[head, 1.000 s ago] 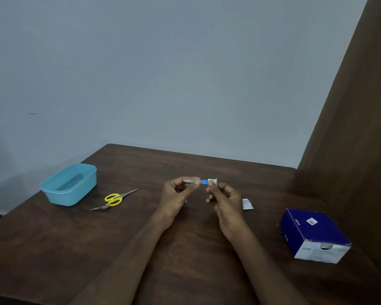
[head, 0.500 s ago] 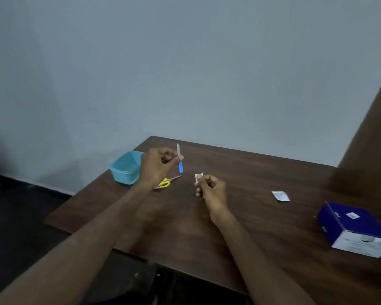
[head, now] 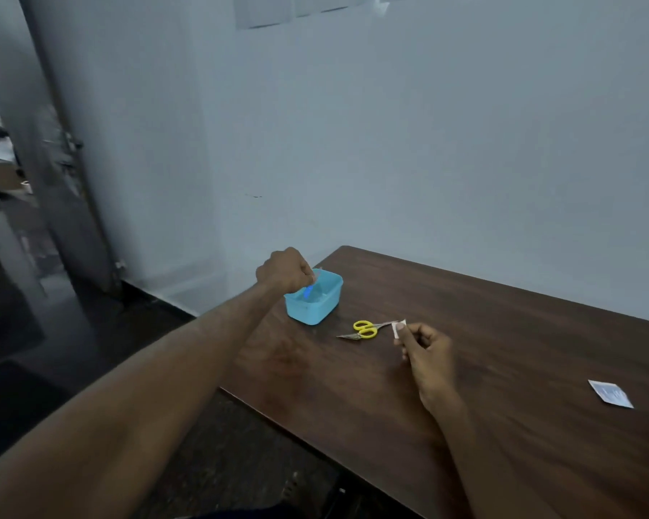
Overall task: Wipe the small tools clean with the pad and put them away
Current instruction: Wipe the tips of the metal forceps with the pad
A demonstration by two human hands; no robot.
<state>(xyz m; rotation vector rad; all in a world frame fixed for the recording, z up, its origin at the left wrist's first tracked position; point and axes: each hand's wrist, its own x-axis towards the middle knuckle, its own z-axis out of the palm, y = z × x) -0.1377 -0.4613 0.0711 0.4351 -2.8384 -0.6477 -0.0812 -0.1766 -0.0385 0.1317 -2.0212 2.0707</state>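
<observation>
Putting away one wiped tool; the scissors look next.
Right hand (head: 429, 359) pinches the small white pad (head: 399, 328) beside the yellow-handled scissors (head: 364, 329); the torn sachet (head: 610, 393) lies well clear. Farther off, left hand (head: 284, 270), fingers curled, lowers the blue-handled tool (head: 308, 292) into the open blue plastic tub (head: 313, 301), which is unobstructed.

Dark wood desk (head: 502, 368), set against a pale wall. On it: a light blue tub (head: 315, 307) near the far left corner; yellow-handled scissors (head: 364, 329) lying flat just beside the tub; a small torn sachet (head: 610, 394) well apart to the right.
</observation>
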